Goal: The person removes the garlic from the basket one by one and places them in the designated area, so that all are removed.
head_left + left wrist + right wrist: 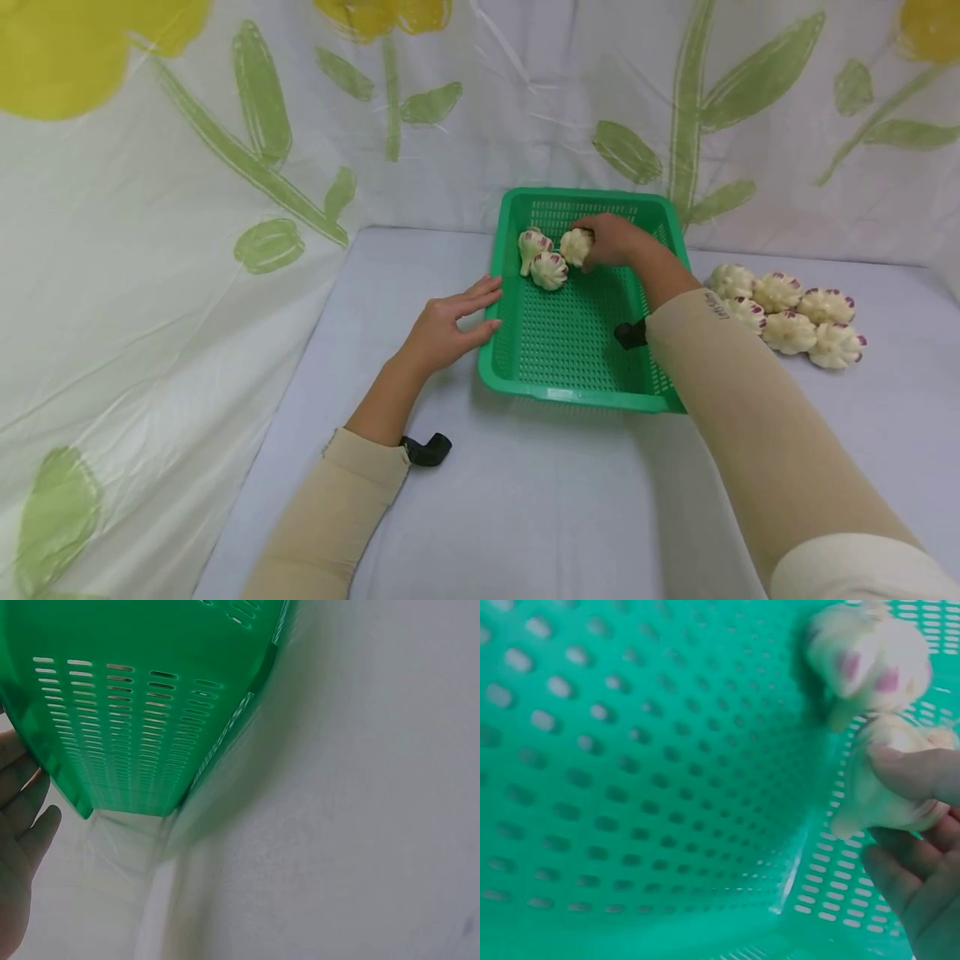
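A green plastic basket with perforated walls stands on the table. Inside it my right hand grips a garlic bulb, thumb on one side and fingers on the other; the right wrist view shows this held bulb close to another garlic bulb. Two garlic bulbs lie in the basket's far left part, beside the held one. With its fingers fairly straight, my left hand touches the basket's left rim from outside. The left wrist view has that hand at its left edge, by the rim.
Several more garlic bulbs, cream with purple marks, lie in two rows on the table right of the basket. A white cloth painted with flowers hangs behind and to the left of the table.
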The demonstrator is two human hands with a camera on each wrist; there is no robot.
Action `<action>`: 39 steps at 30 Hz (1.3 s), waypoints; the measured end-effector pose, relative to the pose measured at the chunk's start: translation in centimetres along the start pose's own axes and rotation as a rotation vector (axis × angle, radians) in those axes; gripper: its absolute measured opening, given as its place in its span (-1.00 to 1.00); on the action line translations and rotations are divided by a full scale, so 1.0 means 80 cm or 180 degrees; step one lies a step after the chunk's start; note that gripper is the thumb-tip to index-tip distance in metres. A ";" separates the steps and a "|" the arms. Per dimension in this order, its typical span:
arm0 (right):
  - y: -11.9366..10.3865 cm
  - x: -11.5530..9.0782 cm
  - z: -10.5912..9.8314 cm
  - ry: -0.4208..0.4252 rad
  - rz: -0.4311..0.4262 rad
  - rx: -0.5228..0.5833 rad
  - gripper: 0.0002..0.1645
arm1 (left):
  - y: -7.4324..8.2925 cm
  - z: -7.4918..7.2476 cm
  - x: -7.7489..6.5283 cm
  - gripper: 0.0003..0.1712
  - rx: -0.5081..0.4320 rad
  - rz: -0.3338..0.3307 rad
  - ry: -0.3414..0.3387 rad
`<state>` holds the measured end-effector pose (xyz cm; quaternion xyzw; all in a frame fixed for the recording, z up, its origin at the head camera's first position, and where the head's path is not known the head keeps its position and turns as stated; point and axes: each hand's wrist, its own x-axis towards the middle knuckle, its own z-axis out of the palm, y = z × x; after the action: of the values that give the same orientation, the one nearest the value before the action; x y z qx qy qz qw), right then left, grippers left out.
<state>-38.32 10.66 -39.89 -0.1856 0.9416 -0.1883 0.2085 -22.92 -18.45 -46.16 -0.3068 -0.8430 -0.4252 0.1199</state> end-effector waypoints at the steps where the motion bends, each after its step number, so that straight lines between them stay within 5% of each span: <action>1: 0.000 -0.001 -0.001 0.0009 -0.0012 -0.0013 -0.07 | 0.000 0.001 0.001 -0.48 -0.0001 0.0004 -0.0002; 13: -0.013 -0.015 -0.017 0.0045 -0.0168 -0.0218 -0.05 | 0.000 0.002 0.004 -0.48 -0.0004 -0.0023 0.0003; 39: -0.040 -0.107 -0.067 0.0367 -0.0629 -0.0331 -0.13 | 0.001 0.004 -0.001 -0.47 -0.0022 -0.0073 0.0022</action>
<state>-32.70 13.05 -31.17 -0.2769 0.9377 -0.1692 0.1245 -22.80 -18.16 -46.33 -0.2961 -0.8445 -0.4306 0.1169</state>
